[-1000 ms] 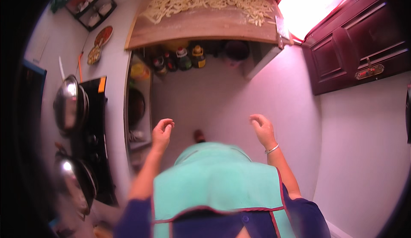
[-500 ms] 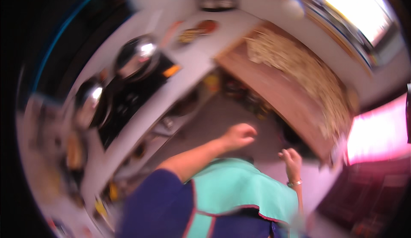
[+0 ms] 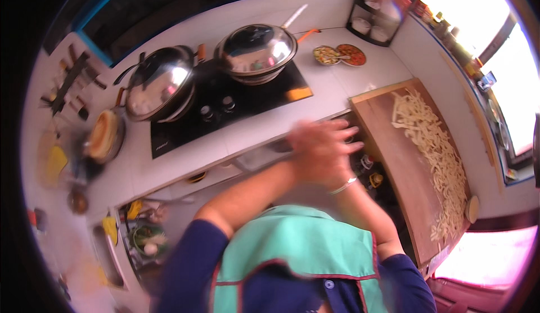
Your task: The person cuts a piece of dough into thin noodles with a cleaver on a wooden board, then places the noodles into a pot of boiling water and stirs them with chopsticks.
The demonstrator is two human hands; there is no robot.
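My left hand (image 3: 338, 137) and my right hand (image 3: 323, 161) press or cross against each other in front of the counter edge. The fingers pointing right look stretched and spread. Those toward the upper left are smeared by motion but seem to lie flat. No object shows between the palms, though where they overlap is hidden. A band circles my right wrist. Right of my hands is a wooden board (image 3: 394, 161) with a long heap of pale cut noodle strips (image 3: 432, 150) along its far side.
Two lidded pans, one on the left (image 3: 160, 82) and one on the right (image 3: 256, 48), stand on a black cooktop (image 3: 185, 135). Behind are two bowls of chopped food, one yellowish (image 3: 326, 56) and one red (image 3: 351, 55). Bottles (image 3: 374, 179) stand below the board; utensils (image 3: 70, 82) hang at left.
My hands were apart with fingers curled; now they meet with fingers extended, farther forward. The view has turned left, bringing the cooktop nearer the middle.
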